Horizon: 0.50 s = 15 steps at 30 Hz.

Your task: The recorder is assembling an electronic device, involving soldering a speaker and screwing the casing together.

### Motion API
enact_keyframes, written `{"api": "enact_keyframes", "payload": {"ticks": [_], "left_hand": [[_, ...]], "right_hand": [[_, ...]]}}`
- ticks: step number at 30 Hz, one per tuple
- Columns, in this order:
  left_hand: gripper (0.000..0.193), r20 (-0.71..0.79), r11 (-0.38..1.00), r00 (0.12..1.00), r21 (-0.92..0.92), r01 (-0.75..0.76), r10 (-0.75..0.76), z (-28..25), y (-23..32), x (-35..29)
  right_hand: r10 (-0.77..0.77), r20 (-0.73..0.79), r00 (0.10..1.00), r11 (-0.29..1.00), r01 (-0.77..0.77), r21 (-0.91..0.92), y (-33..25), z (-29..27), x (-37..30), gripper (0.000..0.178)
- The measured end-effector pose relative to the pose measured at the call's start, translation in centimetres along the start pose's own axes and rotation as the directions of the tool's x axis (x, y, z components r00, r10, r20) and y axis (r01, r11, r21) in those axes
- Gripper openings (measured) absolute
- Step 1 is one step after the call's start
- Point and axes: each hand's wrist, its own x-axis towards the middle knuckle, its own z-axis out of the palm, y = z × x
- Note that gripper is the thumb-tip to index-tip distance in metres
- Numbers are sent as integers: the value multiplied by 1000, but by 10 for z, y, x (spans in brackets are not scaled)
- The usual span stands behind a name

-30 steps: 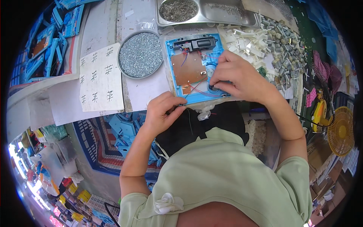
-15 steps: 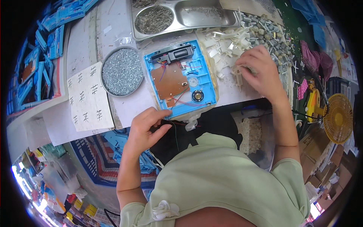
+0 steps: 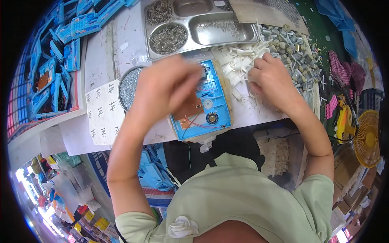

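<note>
A: Blue casing [image 3: 219, 103]?
B: Bench [image 3: 255, 112], near edge, centre. Left hand [image 3: 164, 86] over its left side, blurred; can't tell fingers.
A: Right hand [image 3: 270, 81]?
B: At white parts [image 3: 235, 69]; fingers curled, grip unclear.

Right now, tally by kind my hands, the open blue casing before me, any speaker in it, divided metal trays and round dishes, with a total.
Hands: 2 (left hand, right hand)
Open blue casing: 1
Round speaker: 1
Divided metal tray: 1
Round dish: 1
Total: 6
</note>
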Motion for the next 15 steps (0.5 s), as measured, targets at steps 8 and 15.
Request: {"api": "enact_keyframes", "payload": {"ticks": [8, 15], "left_hand": [[22, 202, 904, 970, 426, 35, -133, 87, -67, 133], [17, 287, 951, 957, 305, -54, -37, 108, -65, 147]], "right_hand": [[258, -355, 899, 861, -47, 507, 1, -17, -10, 22], [456, -259, 852, 735, -196, 649, 3, -20, -43, 24]]}}
